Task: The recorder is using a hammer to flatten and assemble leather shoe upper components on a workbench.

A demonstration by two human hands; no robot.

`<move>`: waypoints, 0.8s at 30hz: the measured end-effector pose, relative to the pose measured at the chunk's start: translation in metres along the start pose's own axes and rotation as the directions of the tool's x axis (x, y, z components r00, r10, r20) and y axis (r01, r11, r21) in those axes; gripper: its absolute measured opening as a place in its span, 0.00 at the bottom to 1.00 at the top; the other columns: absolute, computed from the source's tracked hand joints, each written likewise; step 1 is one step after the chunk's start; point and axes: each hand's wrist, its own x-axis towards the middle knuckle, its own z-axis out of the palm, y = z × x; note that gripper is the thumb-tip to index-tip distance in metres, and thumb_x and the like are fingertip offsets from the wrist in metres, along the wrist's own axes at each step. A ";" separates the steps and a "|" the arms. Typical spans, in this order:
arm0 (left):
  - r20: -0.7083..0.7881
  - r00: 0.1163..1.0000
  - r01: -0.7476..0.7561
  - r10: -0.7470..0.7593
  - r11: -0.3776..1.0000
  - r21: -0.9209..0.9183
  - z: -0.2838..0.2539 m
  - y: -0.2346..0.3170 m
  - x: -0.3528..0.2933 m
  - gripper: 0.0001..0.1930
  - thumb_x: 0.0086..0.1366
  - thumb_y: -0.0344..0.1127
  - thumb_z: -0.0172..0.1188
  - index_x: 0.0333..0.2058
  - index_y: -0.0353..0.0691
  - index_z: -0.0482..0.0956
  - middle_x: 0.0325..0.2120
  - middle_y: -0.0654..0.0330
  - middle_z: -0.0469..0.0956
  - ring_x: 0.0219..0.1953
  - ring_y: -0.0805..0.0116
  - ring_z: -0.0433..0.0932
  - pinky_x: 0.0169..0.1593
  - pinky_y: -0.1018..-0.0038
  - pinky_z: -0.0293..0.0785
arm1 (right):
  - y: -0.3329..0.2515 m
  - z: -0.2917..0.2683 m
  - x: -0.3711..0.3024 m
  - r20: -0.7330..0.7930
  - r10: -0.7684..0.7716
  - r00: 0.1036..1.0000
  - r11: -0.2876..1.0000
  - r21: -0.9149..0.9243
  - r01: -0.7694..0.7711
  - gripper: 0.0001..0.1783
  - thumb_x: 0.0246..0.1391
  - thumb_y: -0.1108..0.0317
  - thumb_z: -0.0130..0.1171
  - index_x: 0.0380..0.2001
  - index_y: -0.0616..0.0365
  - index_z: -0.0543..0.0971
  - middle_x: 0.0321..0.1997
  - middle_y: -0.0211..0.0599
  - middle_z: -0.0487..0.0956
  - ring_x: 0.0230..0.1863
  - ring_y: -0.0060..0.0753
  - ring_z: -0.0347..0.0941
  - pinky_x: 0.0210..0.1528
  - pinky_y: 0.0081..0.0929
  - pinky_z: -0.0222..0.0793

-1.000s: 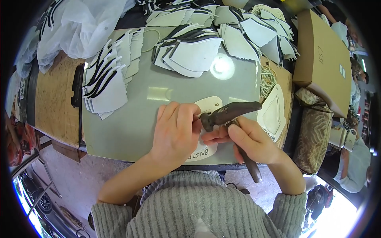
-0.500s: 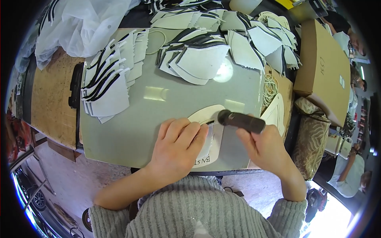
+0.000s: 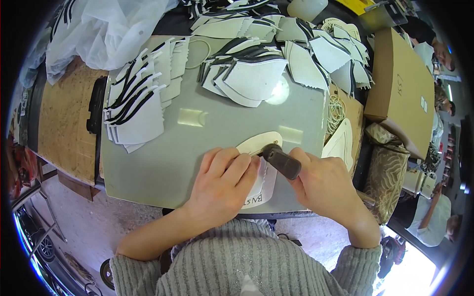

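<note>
My right hand (image 3: pixel 328 185) is closed around a hammer (image 3: pixel 283 163), its dark round face down beside my left fingertips. The end of a wooden handle sticks out past that hand. Beneath the hammer lies a cream curved template (image 3: pixel 261 141) with handwriting at its near end. My left hand (image 3: pixel 217 185) rests on the template with bent fingers pressed together, pinning it and a white cut piece (image 3: pixel 256 185) to the grey tabletop. Whatever lies right under those fingertips is hidden.
Stacks of white pieces with black edging (image 3: pixel 136 116) stand at the left, with more (image 3: pixel 254 79) at the back. A cardboard box (image 3: pixel 400 93), a coil of cord (image 3: pixel 335 109) and another template (image 3: pixel 340 143) are at the right. A plastic bag (image 3: pixel 106 34) lies far left.
The hammer has moved left and slightly down, closer to my left fingertips, and its head has tilted. My right hand shifted with it; my left hand has hardly moved.
</note>
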 end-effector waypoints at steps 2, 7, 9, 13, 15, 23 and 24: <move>-0.010 1.000 0.005 -0.005 1.000 0.003 0.000 0.000 -0.001 0.15 0.50 0.25 0.65 0.39 0.32 0.83 0.36 0.60 0.75 0.40 0.61 0.74 0.44 0.65 0.70 | -0.003 -0.008 0.000 -0.076 -0.011 0.997 0.999 0.034 0.013 0.12 0.55 0.65 0.61 0.32 0.59 0.69 0.21 0.40 0.76 0.20 0.46 0.77 0.22 0.39 0.71; 0.018 1.000 -0.014 0.014 1.000 0.002 0.001 -0.001 -0.005 0.16 0.54 0.31 0.58 0.42 0.31 0.80 0.40 0.57 0.74 0.46 0.58 0.72 0.51 0.60 0.69 | -0.003 0.003 0.001 -0.042 -0.031 0.999 0.998 -0.060 0.028 0.13 0.57 0.62 0.60 0.31 0.59 0.69 0.20 0.41 0.77 0.20 0.46 0.77 0.20 0.39 0.70; 0.028 0.988 0.154 -0.152 0.983 -0.104 -0.002 0.000 -0.003 0.17 0.54 0.31 0.59 0.42 0.31 0.80 0.39 0.57 0.74 0.45 0.58 0.73 0.51 0.60 0.69 | -0.004 -0.001 0.003 -0.028 -0.014 1.000 0.997 -0.083 0.012 0.13 0.58 0.62 0.60 0.31 0.58 0.70 0.21 0.41 0.78 0.20 0.46 0.77 0.19 0.39 0.69; 0.004 1.000 -0.015 0.015 0.999 0.036 -0.003 -0.005 -0.008 0.17 0.53 0.32 0.59 0.41 0.31 0.80 0.39 0.57 0.74 0.45 0.58 0.73 0.51 0.60 0.69 | -0.005 -0.005 0.004 -0.005 -0.003 1.000 0.997 -0.080 0.003 0.13 0.58 0.61 0.60 0.31 0.59 0.70 0.20 0.42 0.77 0.20 0.47 0.77 0.21 0.39 0.70; 0.029 0.997 -0.072 0.068 0.985 0.160 -0.005 -0.001 -0.006 0.17 0.52 0.32 0.58 0.41 0.32 0.80 0.39 0.56 0.74 0.44 0.58 0.73 0.51 0.60 0.70 | -0.003 -0.007 0.002 -0.029 -0.008 1.000 0.998 -0.056 0.006 0.14 0.59 0.62 0.59 0.31 0.60 0.69 0.20 0.42 0.77 0.21 0.47 0.77 0.22 0.39 0.70; 0.000 0.998 -0.062 0.063 0.991 0.122 -0.004 -0.001 -0.005 0.14 0.52 0.29 0.61 0.39 0.30 0.81 0.37 0.57 0.74 0.41 0.59 0.74 0.47 0.62 0.71 | -0.010 -0.002 -0.002 -0.005 0.021 1.000 1.000 -0.015 -0.021 0.11 0.58 0.65 0.59 0.34 0.61 0.69 0.20 0.41 0.77 0.21 0.47 0.76 0.23 0.40 0.71; -0.020 0.999 -0.046 0.049 0.992 0.113 -0.004 -0.002 -0.004 0.13 0.51 0.27 0.64 0.37 0.30 0.82 0.36 0.59 0.75 0.39 0.61 0.75 0.42 0.64 0.72 | -0.011 -0.005 -0.002 -0.006 0.016 1.000 1.000 -0.015 -0.017 0.11 0.58 0.65 0.59 0.34 0.61 0.69 0.20 0.41 0.77 0.21 0.47 0.76 0.23 0.40 0.71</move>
